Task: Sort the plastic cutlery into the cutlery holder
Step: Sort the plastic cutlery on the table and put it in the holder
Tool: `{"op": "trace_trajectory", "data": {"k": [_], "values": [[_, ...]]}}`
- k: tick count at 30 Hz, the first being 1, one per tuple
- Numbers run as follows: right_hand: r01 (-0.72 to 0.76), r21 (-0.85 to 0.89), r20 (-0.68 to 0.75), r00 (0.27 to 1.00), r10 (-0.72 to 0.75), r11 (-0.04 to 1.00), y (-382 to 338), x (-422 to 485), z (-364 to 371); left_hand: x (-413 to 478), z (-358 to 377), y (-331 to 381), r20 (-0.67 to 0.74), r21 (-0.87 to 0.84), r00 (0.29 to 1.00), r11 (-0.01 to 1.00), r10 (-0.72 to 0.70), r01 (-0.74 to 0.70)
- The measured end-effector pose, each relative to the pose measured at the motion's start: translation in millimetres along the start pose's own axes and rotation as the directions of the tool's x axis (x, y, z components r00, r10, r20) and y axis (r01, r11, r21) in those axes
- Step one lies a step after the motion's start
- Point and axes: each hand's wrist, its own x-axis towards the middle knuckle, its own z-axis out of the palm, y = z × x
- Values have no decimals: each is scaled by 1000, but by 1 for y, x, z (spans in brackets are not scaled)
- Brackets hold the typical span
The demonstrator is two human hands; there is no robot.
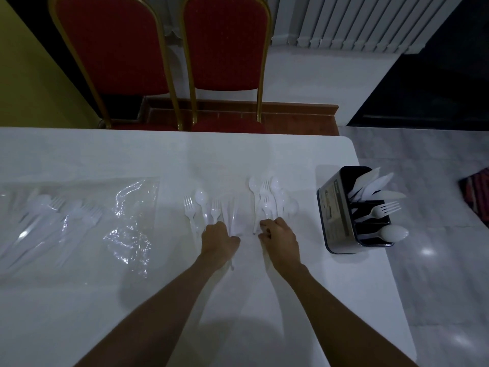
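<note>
left hand (220, 241) grips cutlery (230, 217); fork-and-spoon pile (267, 200) touches the right hand (278, 239).

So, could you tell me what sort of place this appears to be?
Probably a banquet or function hall: two red padded chairs with gold frames stand behind a white table, and the floor is polished, marble-like tile. The plastic cutlery and cutlery holder suit catering.
</note>
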Motion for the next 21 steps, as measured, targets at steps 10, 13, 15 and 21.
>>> {"op": "trace_trajectory", "data": {"k": [10, 13, 15, 21], "values": [[15, -138, 11, 1000, -13, 990, 9, -5, 2, -4, -4, -14, -61, -152, 997, 987, 49, -58], [-67, -46, -42, 997, 65, 997, 8, -6, 4, -5, -6, -15, -66, -175, 996, 982, 57, -68], [-149, 10, -78, 986, 150, 989, 8, -4, 0, -6, -7, -13, -69, -183, 996, 981, 53, -65], [-147, -26, -50, 988, 146, 989, -1, 5, -1, -5, -12, -15, -55, -200, 996, 977, 65, -74]]}}
